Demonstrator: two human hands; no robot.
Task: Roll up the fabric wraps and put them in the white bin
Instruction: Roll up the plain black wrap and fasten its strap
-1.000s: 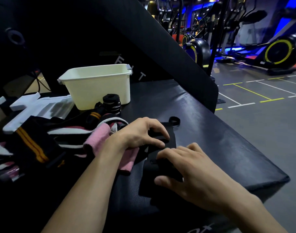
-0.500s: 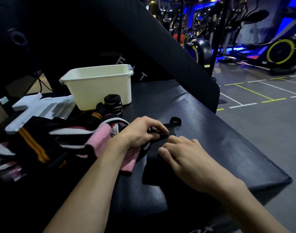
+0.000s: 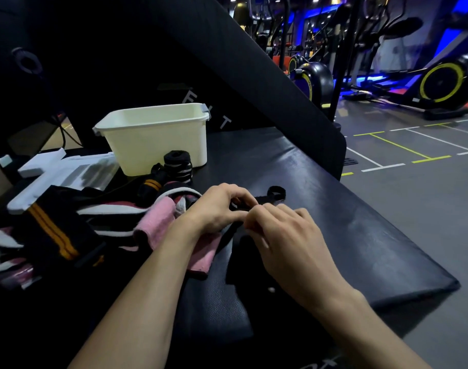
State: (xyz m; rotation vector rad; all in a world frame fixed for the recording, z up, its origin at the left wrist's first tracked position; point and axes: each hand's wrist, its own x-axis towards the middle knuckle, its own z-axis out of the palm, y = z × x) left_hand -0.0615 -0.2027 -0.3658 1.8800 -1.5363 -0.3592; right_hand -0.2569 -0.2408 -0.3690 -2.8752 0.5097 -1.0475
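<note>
Head view: black padded bench (image 3: pixel 320 209) carries the white bin (image 3: pixel 158 139) at its far end. Nearer than the bin, the left hand (image 3: pixel 217 209) and right hand (image 3: pixel 286 235) both pinch a black wrap (image 3: pixel 264 199) with curled fingers.

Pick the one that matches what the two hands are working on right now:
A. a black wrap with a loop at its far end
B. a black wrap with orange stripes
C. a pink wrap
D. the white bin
A: the left hand and the right hand both pinch the black wrap, whose loop lies just beyond the fingers on the black pad.
</note>
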